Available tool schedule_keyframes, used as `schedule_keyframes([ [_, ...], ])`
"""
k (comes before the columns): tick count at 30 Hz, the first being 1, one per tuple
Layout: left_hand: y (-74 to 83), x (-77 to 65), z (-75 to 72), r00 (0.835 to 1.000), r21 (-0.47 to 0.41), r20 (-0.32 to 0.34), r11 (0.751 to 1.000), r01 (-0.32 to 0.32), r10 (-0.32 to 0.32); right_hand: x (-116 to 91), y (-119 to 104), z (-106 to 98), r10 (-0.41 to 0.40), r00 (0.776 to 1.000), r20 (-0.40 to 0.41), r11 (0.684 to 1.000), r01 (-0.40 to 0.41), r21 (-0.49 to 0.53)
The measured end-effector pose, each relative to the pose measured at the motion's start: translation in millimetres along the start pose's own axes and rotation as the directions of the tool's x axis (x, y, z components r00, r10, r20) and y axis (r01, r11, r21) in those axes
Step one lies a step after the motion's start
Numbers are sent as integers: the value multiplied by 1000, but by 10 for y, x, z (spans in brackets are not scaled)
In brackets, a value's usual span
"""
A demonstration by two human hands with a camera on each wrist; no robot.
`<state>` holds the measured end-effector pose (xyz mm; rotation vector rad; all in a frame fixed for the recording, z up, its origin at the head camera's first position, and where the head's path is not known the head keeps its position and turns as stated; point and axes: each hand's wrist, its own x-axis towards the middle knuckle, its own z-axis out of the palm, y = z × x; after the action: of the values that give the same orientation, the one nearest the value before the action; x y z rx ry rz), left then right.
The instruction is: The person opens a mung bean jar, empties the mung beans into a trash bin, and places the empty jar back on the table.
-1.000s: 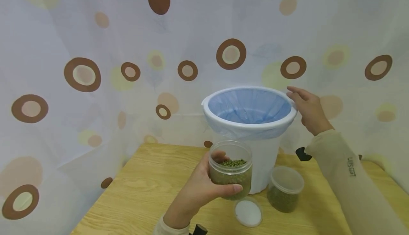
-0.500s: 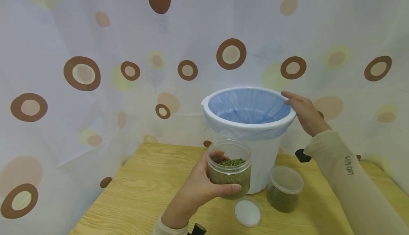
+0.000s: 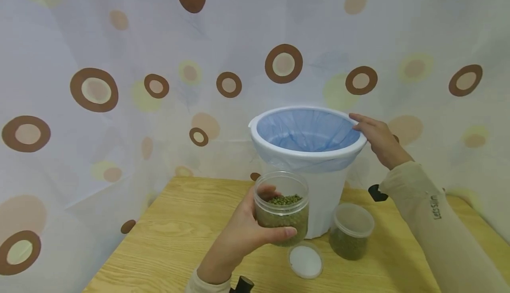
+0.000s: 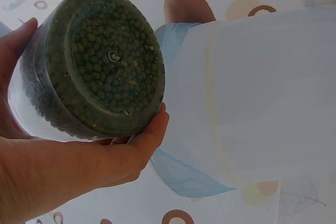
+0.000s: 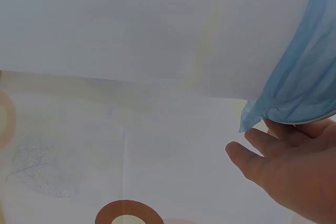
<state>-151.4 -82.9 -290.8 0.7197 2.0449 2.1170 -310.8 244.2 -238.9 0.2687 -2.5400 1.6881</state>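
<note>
My left hand (image 3: 247, 231) grips a clear plastic jar (image 3: 282, 222) of green mung beans (image 3: 285, 200) around its side. The jar is open at the top and held nearly upright, in front of a white trash can (image 3: 324, 200). In the left wrist view, beans (image 4: 113, 51) show through the jar's bottom. My right hand (image 3: 380, 140) holds the right rim of the trash can, thumb over the edge. In the right wrist view, its fingers (image 5: 252, 158) lie outside the rim, beside the blue liner bag (image 5: 307, 77).
A second jar (image 3: 351, 233) of green beans, with its lid on, stands right of the trash can. A round lid with a white centre (image 3: 305, 261) lies in front on the wooden table (image 3: 171, 240). A dotted curtain (image 3: 223, 32) closes off the back and left.
My right hand has come down and left onto the trash can's rim. The jar has stayed in my left hand, nearly still. The view has shifted slightly.
</note>
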Motion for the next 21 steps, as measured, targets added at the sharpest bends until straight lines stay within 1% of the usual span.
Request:
schedule_keyframes([
  [3, 0, 4, -3, 1000, -3, 3, 1000, -4, 4, -8, -17, -9, 31, 999, -11, 999, -31, -33],
  [6, 6, 0, -15, 1000, -5, 1, 1000, 5, -5, -10, -40, -10, 63, 998, -24, 995, -64, -76],
  [9, 15, -4, -40, 1000, -5, -6, 1000, 13, -13, -10, -51, 1, 73, 997, -37, 990, -77, -115],
  [11, 26, -6, -63, 1000, 2, -13, 1000, 16, -16, -8, -48, 10, 57, 997, -47, 990, -63, -127],
  [17, 64, 9, -137, 999, 22, -33, 999, 35, -34, -32, -59, 39, -45, 997, -66, 982, 32, -187],
  [21, 110, 37, -180, 998, 42, -47, 998, 45, -43, -38, -77, 30, -43, 997, -58, 977, 30, -210],
])
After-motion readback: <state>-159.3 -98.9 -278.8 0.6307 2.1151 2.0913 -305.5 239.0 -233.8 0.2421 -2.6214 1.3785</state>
